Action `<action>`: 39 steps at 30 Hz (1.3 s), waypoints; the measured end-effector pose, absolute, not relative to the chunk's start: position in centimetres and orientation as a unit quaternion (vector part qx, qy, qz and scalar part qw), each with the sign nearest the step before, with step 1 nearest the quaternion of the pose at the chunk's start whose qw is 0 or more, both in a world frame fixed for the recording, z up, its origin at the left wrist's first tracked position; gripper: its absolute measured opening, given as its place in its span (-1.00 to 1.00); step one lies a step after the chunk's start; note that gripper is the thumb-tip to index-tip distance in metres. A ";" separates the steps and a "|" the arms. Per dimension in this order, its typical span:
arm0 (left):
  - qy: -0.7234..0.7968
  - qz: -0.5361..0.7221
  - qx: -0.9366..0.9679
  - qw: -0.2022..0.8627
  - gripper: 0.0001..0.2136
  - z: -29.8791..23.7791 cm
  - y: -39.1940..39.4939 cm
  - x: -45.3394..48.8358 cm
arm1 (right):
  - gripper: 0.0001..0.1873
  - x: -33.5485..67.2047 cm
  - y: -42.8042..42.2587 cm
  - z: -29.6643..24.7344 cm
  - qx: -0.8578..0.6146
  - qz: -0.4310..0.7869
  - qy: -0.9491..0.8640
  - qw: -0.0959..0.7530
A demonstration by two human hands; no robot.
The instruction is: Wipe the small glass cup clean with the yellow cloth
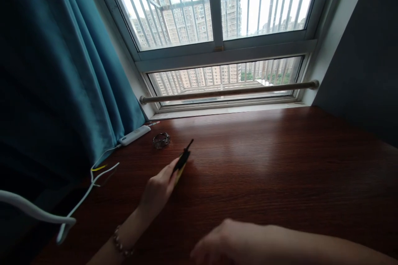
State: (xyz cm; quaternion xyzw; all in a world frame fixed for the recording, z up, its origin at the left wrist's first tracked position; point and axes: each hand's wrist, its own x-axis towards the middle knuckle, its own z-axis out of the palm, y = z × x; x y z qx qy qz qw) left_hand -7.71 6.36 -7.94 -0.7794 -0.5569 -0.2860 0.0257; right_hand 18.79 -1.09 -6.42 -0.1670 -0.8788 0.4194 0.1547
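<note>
My left hand (158, 188), with a beaded bracelet (120, 242) on the wrist, is closed around a black and yellow handheld object (183, 162). A thin dark rod sticks out of its far end like a stubby antenna; I cannot make out its exact kind. The object is held over the brown wooden surface (264, 174). At the lower edge of the view, my right hand (222, 238) is low over the same surface with its fingers bent downward. Those fingers are dark and blurred, and no object shows in them.
Beyond the left hand lies a small metallic coil-like ring (161, 140). A white power strip (135, 135) rests by the blue curtain (102, 91). White cables (83, 198) run along the left side. A horizontal rail (230, 92) crosses in front of the window at the back.
</note>
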 end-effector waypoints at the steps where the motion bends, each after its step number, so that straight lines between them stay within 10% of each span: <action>1: -0.520 -0.311 -0.795 -0.037 -0.65 -7.7 6.6 -5.7 | -0.63 19.1 0.4 -6.3 -0.180 0.447 -0.857 0.184; 4: -0.429 -0.326 -0.805 -0.250 -0.67 -8.1 7.3 0.7 | -0.55 20.9 5.0 -7.1 -0.302 0.584 -0.629 0.415; 10: -0.441 -0.351 -0.732 -0.384 -0.73 -11.9 9.2 9.0 | -0.57 26.5 10.6 -10.4 -0.448 0.423 -0.535 0.578; 25: -0.386 -0.430 -0.490 -0.653 -0.32 -10.2 9.7 8.0 | -0.69 25.5 8.7 -11.3 -0.446 0.376 -0.555 0.593; 36: -0.382 -0.456 -0.387 -0.705 -0.51 -9.0 8.6 8.0 | -0.94 24.1 5.1 -10.9 -0.379 0.232 -0.745 0.497; 39: -0.324 -0.471 -0.379 -0.728 -0.53 -7.9 8.2 7.8 | -0.64 24.2 4.4 -10.9 -0.332 0.149 -0.786 0.500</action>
